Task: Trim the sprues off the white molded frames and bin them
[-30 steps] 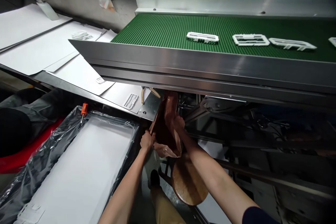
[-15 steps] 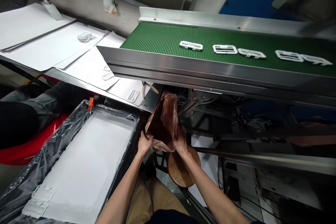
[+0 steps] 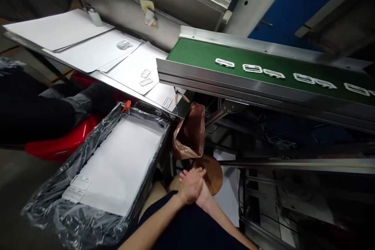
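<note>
L hand (image 3: pixel 189 187) & R hand (image 3: pixel 204 196) had come off the bag (image 3: pixel 190 136) since ½ sec ago; fingers clasped together, no item visible betw. Bag gaped by table (image 3: pixel 185 109) corner, nr belt (image 3: pixel 193 52); unheld, its soft rim prob. could've sagged.

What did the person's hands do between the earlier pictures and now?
Both hands let go of the brown plastic bag, drew back toward the person and came together. The bag's mouth stays open; the pliers and round wooden stool stayed put.
</note>
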The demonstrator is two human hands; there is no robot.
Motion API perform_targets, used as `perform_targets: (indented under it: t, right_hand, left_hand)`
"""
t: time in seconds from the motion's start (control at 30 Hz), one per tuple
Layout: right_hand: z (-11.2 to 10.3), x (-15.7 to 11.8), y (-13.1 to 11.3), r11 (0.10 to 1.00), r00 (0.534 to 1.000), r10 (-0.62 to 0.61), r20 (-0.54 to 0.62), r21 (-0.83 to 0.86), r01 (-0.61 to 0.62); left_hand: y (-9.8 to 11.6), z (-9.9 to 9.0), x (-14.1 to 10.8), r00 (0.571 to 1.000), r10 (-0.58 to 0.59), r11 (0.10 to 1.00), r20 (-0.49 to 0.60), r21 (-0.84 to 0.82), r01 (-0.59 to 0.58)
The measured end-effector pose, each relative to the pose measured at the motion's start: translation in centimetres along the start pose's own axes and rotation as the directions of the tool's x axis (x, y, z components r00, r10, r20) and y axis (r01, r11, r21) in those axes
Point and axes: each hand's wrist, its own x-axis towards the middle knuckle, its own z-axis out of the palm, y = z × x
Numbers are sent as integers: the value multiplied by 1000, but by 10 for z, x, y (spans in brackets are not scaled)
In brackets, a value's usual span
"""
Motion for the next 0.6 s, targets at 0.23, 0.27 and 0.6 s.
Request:
perform_targets:
  t: [0.23,0.27,0.6]
  right_hand:
    - [18,-40,-57,893,926,266,269,293,-342]
    - [16,-42,-63,902,934,252,255,288,-322]
    - [-55,-20,-54,971,978,160,-136,-158,-180]
  left_hand:
    - [-57,-57,-21,965,-159,979,-210,93,181]
    - [-63,-63,-26,932,-229,961,-283,89,263]
    - [-157,-191,-115,-65,-795,198,-603,-360,912]
